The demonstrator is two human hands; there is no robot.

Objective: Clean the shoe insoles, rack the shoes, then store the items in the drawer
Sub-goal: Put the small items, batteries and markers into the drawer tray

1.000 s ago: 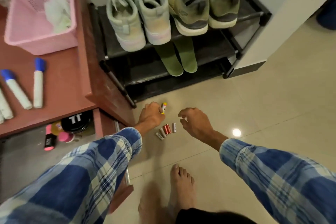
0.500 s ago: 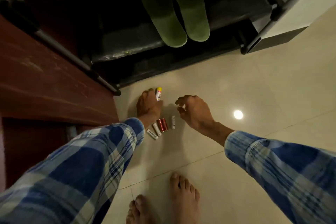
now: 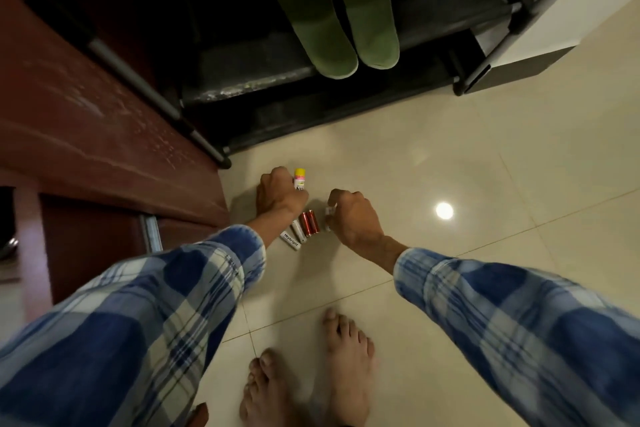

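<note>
My left hand [image 3: 278, 192] is down at the floor, its fingers curled round a small white stick with a yellow cap [image 3: 300, 178]. Just to the right, my right hand [image 3: 351, 215] pinches a small white battery [image 3: 329, 215] at floor level. Between the hands lie two red batteries [image 3: 309, 222] and two white batteries [image 3: 293, 236] on the tile. Two green insoles [image 3: 346, 24] hang over the edge of the black shoe rack's [image 3: 263, 87] lower shelf.
A reddish-brown cabinet [image 3: 86, 121] stands on the left, with an open drawer's metal rail [image 3: 150, 232] below it. A white wall corner [image 3: 540, 28] sits right of the rack. My bare feet [image 3: 311, 374] stand on the beige tile floor [image 3: 485, 166].
The view has dropped closer to the floor, losing the shoes and cabinet top. My right hand has come down from hovering and closed onto the white battery. My left hand still holds the stick.
</note>
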